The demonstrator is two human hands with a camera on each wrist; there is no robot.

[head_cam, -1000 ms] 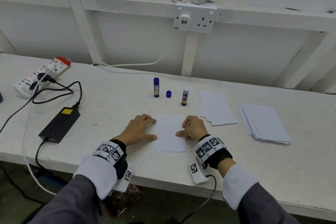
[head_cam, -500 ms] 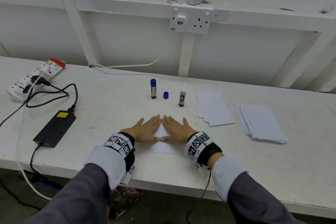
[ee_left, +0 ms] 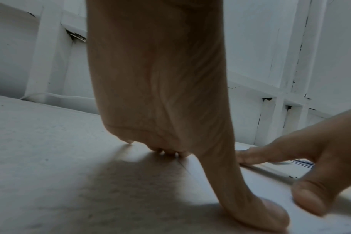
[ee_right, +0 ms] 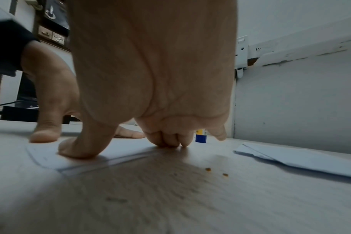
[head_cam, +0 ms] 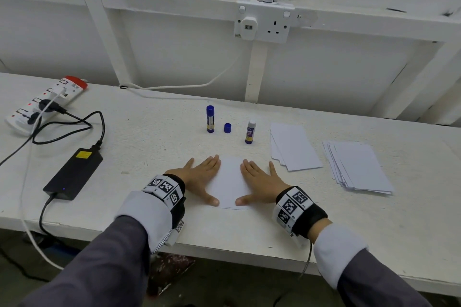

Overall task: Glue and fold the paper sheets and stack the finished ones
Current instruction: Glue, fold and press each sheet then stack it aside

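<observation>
A folded white paper sheet [head_cam: 230,182] lies on the white table [head_cam: 149,147] in front of me. My left hand [head_cam: 199,177] lies flat with straight fingers over the sheet's left edge. My right hand [head_cam: 259,182] lies flat the same way over its right edge. Both thumbs press near the sheet's front corners. An uncapped glue stick [head_cam: 250,131] stands behind the sheet, with its blue cap [head_cam: 227,128] and a capped blue glue stick [head_cam: 210,119] to its left. A pile of folded sheets [head_cam: 294,147] and a stack of flat sheets [head_cam: 356,167] lie to the right.
A black power brick [head_cam: 74,173] with cables sits at the left, and a power strip [head_cam: 45,102] lies at the far left. A wall socket [head_cam: 263,21] hangs above the table's back edge. The table's front edge [head_cam: 224,252] runs just below my wrists.
One second ago my curled fingers held the sheet's side edges. Then both hands flattened together on its middle. Now they have slid apart to the left and right edges.
</observation>
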